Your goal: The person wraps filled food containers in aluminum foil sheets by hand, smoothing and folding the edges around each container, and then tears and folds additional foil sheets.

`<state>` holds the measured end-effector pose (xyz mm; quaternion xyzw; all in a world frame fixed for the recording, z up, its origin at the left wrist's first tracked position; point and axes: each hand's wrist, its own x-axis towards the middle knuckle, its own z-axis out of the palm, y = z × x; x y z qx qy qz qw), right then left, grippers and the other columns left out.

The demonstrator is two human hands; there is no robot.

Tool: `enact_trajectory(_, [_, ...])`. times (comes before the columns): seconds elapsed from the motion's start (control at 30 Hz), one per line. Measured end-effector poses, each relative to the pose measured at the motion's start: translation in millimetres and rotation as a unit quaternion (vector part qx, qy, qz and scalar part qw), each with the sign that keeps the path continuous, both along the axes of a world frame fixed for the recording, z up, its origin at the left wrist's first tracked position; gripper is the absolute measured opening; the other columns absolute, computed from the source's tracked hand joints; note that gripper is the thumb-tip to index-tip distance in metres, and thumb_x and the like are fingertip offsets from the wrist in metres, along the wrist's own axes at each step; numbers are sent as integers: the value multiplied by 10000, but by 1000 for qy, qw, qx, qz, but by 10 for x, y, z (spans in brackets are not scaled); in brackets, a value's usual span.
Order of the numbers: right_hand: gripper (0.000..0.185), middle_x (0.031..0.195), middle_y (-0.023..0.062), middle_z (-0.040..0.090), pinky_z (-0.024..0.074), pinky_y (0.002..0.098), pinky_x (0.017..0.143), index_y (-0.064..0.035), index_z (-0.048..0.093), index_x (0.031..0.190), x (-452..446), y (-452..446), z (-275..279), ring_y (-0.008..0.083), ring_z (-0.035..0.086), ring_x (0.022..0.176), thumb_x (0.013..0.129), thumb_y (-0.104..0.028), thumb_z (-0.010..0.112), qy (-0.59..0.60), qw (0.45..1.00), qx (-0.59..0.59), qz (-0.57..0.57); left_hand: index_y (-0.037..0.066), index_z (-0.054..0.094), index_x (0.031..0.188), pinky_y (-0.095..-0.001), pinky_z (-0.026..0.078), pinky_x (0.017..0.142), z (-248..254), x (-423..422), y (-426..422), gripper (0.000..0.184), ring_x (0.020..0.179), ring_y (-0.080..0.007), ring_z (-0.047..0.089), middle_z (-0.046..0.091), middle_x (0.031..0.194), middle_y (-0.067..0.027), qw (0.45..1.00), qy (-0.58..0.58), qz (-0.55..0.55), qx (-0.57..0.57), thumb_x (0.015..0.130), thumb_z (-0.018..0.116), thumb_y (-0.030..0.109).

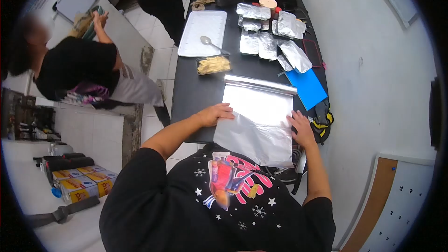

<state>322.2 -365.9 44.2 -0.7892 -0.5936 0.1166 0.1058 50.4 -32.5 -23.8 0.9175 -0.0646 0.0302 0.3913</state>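
Note:
A sheet of aluminium foil (259,107) lies unrolled on the black table, its near end hanging over the front edge toward my shirt. The foil roll (261,84) sits across the far end of the sheet. My left hand (217,114) rests on the left edge of the foil, fingers bent and close together; whether they pinch the edge is unclear. On the right edge lies my right hand (301,127), its fingers spread. Just beyond the roll, to the left, stands a black tray of pale yellow food pieces (213,65). A metal spoon (213,45) lies above it, over a white tray (201,32).
Several foil-covered trays (268,45) stand at the back right, near a blue folder (306,88). A black and yellow item (323,122) is at the right edge of the table (191,95). Another person (86,65) stands at the left, holding a container.

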Motion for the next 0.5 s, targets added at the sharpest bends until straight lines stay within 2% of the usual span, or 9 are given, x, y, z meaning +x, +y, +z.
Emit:
enact_trajectory(0.03, [697, 1433, 63, 377, 275, 484, 1080, -198, 463, 1318, 18, 5, -24, 307, 325, 1330, 673, -17, 655, 16, 1000, 4, 12, 173, 645, 1127, -410, 384, 1027, 22, 2, 2, 370, 1229, -352, 451, 569, 1233, -99, 1000, 12, 8, -12, 765, 675, 102])
enact_trajectory(0.17, [682, 1438, 76, 373, 271, 468, 1083, -188, 460, 1326, 3, -38, -181, 309, 318, 1337, 691, -9, 634, 38, 999, 10, 14, 155, 651, 1106, -385, 409, 1010, 121, 51, 10, 338, 1206, -327, 488, 607, 1196, -68, 997, 35, 35, -66, 775, 661, 83])
enact_trajectory(0.27, [541, 1343, 106, 494, 315, 425, 1052, -145, 541, 1268, -20, -43, -186, 319, 403, 1280, 743, -35, 609, 65, 994, 90, -16, 130, 654, 1103, -379, 414, 1004, 148, 91, 33, 347, 1159, -312, 535, 633, 1152, -76, 991, 58, 72, -94, 764, 652, 56])
enact_trajectory(0.3, [495, 1303, 103, 526, 350, 418, 1012, -140, 577, 1210, 19, -37, -263, 318, 447, 1221, 728, -45, 636, 87, 988, 129, -26, 125, 661, 1090, -355, 424, 989, 177, 109, 25, 349, 1137, -279, 560, 639, 1140, -90, 989, 67, 100, -91, 753, 641, 37])
enact_trajectory(0.37, [404, 1224, 98, 589, 418, 403, 931, -129, 651, 1096, 124, -51, -548, 316, 535, 1103, 699, -63, 688, 129, 969, 206, -48, 122, 659, 1095, -324, 426, 976, 112, 138, 92, 358, 1135, -269, 564, 641, 1131, -110, 978, 99, 114, -146, 748, 642, 37])
enact_trajectory(0.4, [350, 1160, 95, 614, 434, 391, 893, -120, 665, 1047, 119, -30, -525, 311, 554, 1042, 700, -78, 697, 136, 964, 219, -63, 121, 659, 1098, -308, 427, 969, 117, 165, 117, 363, 1134, -264, 565, 642, 1127, -119, 971, 114, 121, -173, 745, 642, 38])
enact_trajectory(0.43, [298, 1095, 91, 639, 450, 379, 856, -110, 680, 998, 102, -8, -503, 306, 573, 981, 702, -93, 705, 143, 959, 232, -78, 110, 669, 1081, -287, 458, 896, 122, 187, 131, 331, 1019, -215, 620, 670, 1052, -124, 968, 130, 135, -170, 754, 649, 63])
enact_trajectory(0.47, [246, 1031, 88, 664, 465, 367, 818, -101, 694, 949, 70, 4, -483, 300, 592, 920, 703, -108, 714, 149, 954, 245, -92, 102, 673, 1069, -290, 466, 871, 128, 223, 162, 309, 974, -196, 624, 677, 1021, -121, 962, 152, 139, -181, 763, 650, 73])
enact_trajectory(0.5, [197, 924, 99, 660, 471, 353, 751, -70, 682, 908, -34, 54, -349, 295, 603, 833, 728, -141, 718, 237, 922, 207, -225, 94, 677, 1057, -293, 474, 846, 110, 257, 213, 287, 929, -178, 629, 683, 990, -118, 956, 173, 142, -191, 771, 650, 84])
